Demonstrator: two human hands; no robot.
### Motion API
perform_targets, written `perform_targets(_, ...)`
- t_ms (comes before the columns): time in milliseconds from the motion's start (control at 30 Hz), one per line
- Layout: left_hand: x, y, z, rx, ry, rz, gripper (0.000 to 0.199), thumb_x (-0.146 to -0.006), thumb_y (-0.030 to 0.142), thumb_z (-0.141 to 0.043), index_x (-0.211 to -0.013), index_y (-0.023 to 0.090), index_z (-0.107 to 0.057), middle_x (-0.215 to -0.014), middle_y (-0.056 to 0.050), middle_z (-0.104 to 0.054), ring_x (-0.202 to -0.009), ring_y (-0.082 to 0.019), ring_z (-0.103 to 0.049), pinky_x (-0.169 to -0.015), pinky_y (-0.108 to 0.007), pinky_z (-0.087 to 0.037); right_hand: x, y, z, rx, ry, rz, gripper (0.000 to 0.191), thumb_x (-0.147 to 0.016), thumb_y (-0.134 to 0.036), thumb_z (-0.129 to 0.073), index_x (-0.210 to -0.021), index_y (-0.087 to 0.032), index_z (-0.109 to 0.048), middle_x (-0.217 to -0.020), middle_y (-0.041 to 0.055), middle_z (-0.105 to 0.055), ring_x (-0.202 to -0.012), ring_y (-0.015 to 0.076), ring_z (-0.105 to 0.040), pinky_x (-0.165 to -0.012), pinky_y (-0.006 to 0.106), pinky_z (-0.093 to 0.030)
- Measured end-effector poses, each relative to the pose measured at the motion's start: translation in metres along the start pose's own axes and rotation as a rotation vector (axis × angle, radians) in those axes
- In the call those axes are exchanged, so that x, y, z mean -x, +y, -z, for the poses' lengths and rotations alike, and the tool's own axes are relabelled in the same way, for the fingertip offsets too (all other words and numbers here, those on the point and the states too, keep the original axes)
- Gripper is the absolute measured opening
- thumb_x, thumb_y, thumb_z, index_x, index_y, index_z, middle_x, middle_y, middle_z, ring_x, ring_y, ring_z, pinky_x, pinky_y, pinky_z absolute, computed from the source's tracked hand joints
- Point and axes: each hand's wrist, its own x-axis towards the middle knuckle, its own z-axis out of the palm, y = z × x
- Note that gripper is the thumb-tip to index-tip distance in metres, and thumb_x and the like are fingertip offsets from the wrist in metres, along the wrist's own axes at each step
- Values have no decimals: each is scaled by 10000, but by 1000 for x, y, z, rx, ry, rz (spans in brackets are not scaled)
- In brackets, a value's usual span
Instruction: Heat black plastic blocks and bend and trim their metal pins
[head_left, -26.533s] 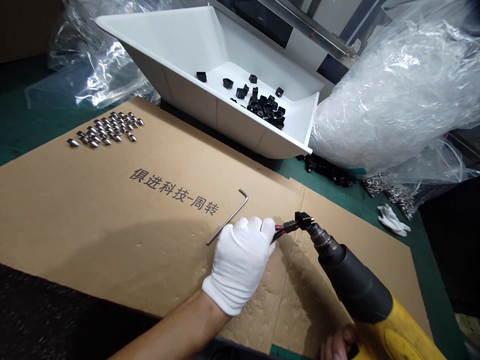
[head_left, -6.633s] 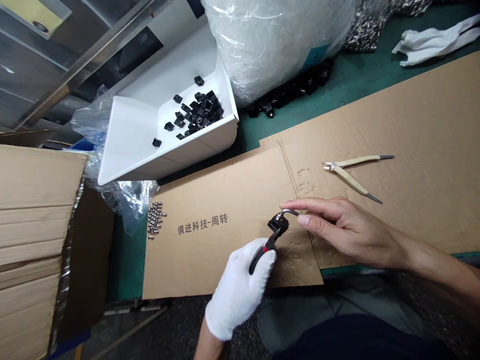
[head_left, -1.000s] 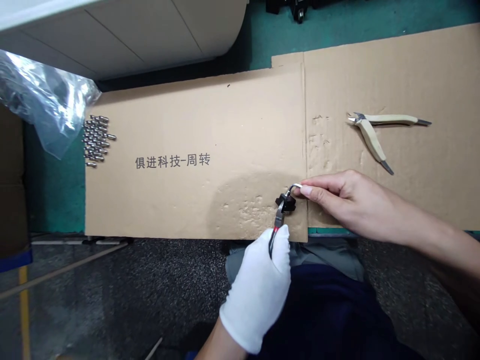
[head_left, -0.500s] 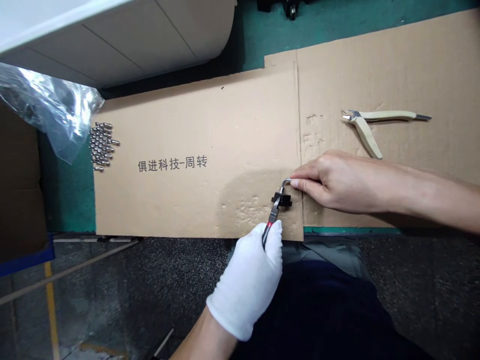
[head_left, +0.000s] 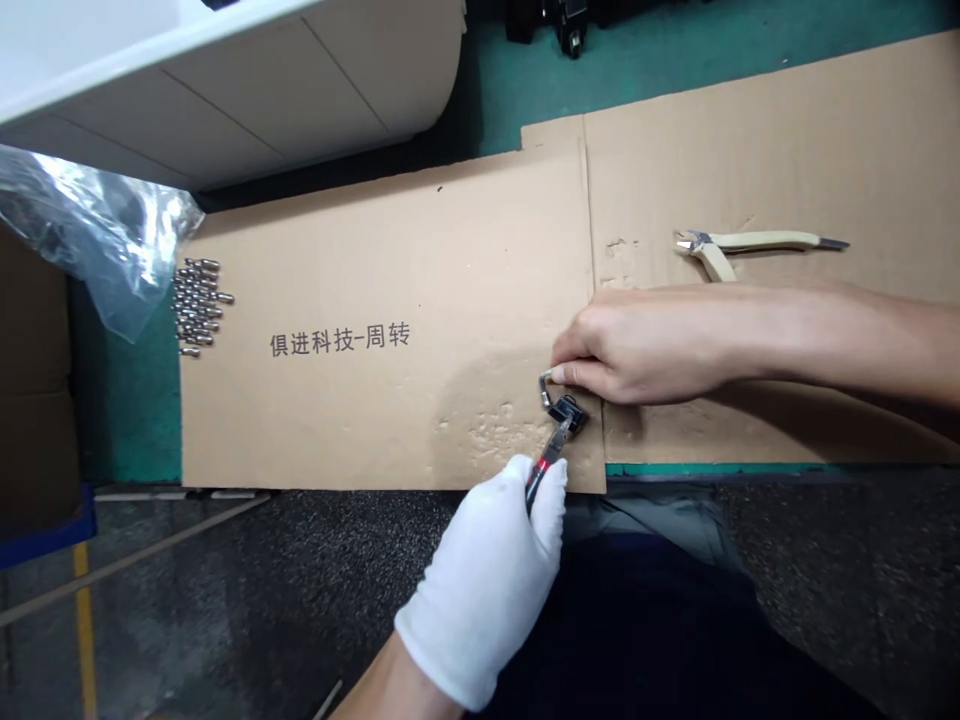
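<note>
My left hand, in a white glove, is closed around pliers with red and black handles. The jaws of the pliers grip a small black part low over the cardboard. My bare right hand pinches one end of an L-shaped silver hex key between thumb and fingers. The key's other end meets the left side of the black part; whether it sits inside it I cannot tell. Beyond my right forearm lie cream-handled cutters, jaws spread, with one handle partly hidden.
Cardboard sheets cover the green table. Several small metal pins are grouped at the left edge, beside a clear plastic bag. A large white bin-like object stands at the back left.
My right hand has shifted left with the hex key, and its forearm now covers part of the cutters. The black part has turned in the pliers. The whole view has shifted slightly.
</note>
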Motion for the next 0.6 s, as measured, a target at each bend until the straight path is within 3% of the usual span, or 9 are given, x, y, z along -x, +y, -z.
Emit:
perform_targets(300, 3, -4, 4, 114, -72, 64, 333, -1047, 457, -371, -862, 254, -559, -793, -21, -674, -712, -228, -645, -691, -333, -369, 19, 14, -4, -243, -10, -60, 397, -970, -299, -541, -584, -214, -581, -511, -45, -546, -450, 103, -453, -444, 252, -334)
perform_targets(467, 2, -10, 5, 261, -101, 137, 347, -1015, 507, -415, -894, 243, -603, -864, -50, -694, -781, -225, -630, -709, -324, -396, 19, 11, 0, -346, -42, -143, 393, -986, -346, -510, -637, -195, -609, -526, -53, -432, -471, 92, -372, -432, 235, -287)
perform_targets(600, 8, -12, 4, 484, -63, 255, 370, -980, 528, -457, -865, 224, -634, -773, -35, -671, -722, -186, -610, -681, -278, -442, 25, 4, -7, -475, -80, -233, 403, -1001, -430, -491, -759, -174, -687, -564, -56, -414, -487, 87, -351, -447, 226, -295)
